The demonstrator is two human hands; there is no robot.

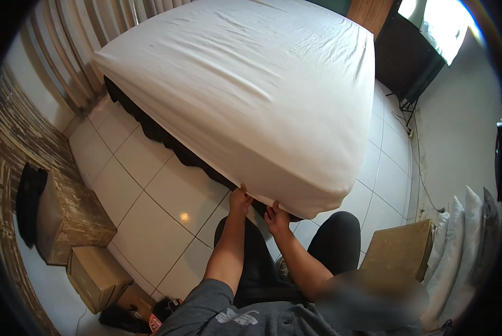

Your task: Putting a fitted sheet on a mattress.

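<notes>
A white fitted sheet (pixel 251 105) covers the mattress of a bed, with creases running across its top. My left hand (pixel 240 200) pinches the sheet's lower edge at the near side of the bed. Close by on the right, my right hand (pixel 277 216) grips the same edge, thumb uppermost. Below the hem shows a black bed skirt (pixel 183 155), hanging along the left side and partly hidden behind my hands. The sheet's near right corner (pixel 339 197) wraps down over the mattress.
White floor tiles (pixel 150 185) surround the bed. At left stand a worn wooden cabinet (pixel 78 218) and a cardboard box (pixel 99 277). Several pillows (pixel 452 239) lean beside a brown box (pixel 398 243) at right. A cable (pixel 421 172) runs along the right wall.
</notes>
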